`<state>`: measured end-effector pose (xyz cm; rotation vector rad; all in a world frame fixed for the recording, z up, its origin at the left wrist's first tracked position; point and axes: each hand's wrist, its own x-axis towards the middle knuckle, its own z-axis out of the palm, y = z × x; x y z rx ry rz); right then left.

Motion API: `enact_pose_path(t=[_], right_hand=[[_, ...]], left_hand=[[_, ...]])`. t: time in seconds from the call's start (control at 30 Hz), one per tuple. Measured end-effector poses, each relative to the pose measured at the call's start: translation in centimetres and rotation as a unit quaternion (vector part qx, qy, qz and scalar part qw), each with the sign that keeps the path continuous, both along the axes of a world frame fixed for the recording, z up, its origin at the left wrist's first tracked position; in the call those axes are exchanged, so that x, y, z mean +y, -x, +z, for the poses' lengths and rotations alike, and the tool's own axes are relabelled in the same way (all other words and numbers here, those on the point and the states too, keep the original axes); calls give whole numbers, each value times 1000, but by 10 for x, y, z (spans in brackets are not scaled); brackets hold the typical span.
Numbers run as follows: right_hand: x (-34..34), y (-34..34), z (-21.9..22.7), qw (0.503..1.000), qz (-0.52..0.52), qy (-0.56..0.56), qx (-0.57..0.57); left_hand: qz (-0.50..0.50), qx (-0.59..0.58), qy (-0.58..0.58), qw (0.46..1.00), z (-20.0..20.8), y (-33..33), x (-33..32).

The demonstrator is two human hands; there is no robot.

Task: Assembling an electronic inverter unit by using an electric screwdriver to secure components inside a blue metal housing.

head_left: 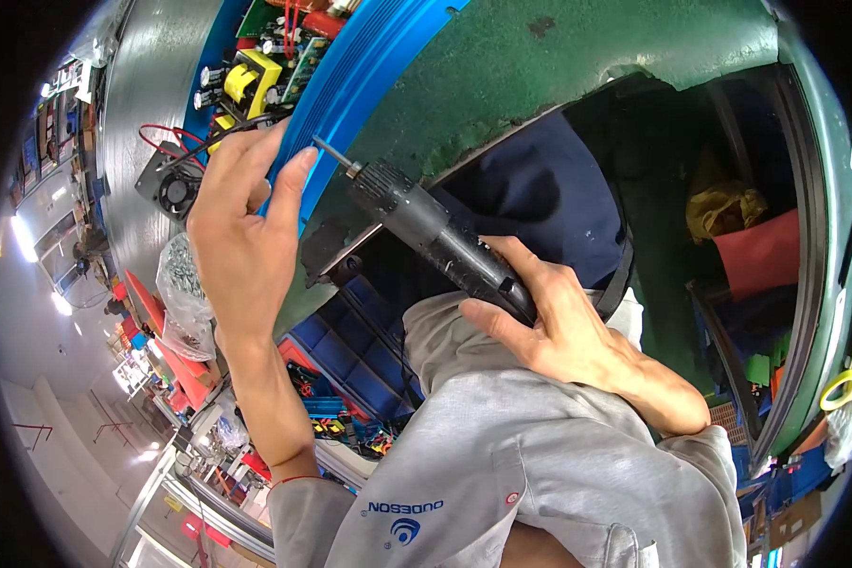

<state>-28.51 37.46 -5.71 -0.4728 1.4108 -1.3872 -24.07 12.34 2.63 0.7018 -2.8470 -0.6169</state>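
Observation:
A long blue metal housing (374,71) lies at the edge of the green worktop, its ribbed side facing me. My left hand (251,227) grips its near end, the thumb on the ribbed side and the fingers over the top edge. Wrapped around the rear of a black electric screwdriver (435,237) is my right hand (568,327). The thin bit points up and left, its tip at the ribbed side close to my left thumb. Whether a screw sits there is too small to tell. Inside the housing are circuit boards with a yellow transformer (253,80). A small black fan (172,187) hangs on wires beside my left fingers.
The green worktop (502,76) has a worn, chipped edge. A clear plastic bag of small metal parts (182,293) lies left of my forearm. Below stands a blue compartmented tray (350,331). Under the bench are dark blue cloth (540,199) and a red sheet (757,251).

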Motion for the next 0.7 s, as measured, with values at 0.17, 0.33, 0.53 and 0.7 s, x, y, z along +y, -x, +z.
enact_pose_path(t=[0.17,0.33,0.53,0.7], right_hand=[[0,9,8,999,25,-16,-21],[3,13,12,993,73,-49,-72],[6,-4,-6,999,-17,20,-48],[4,6,1,995,44,-18,-88]], left_hand=[[-16,3,16,1000,-1,0,-1],[-4,-3,21,1000,0,0,1],[-1,-17,30,999,2,3,4],[11,-29,31,999,5,1,5]])
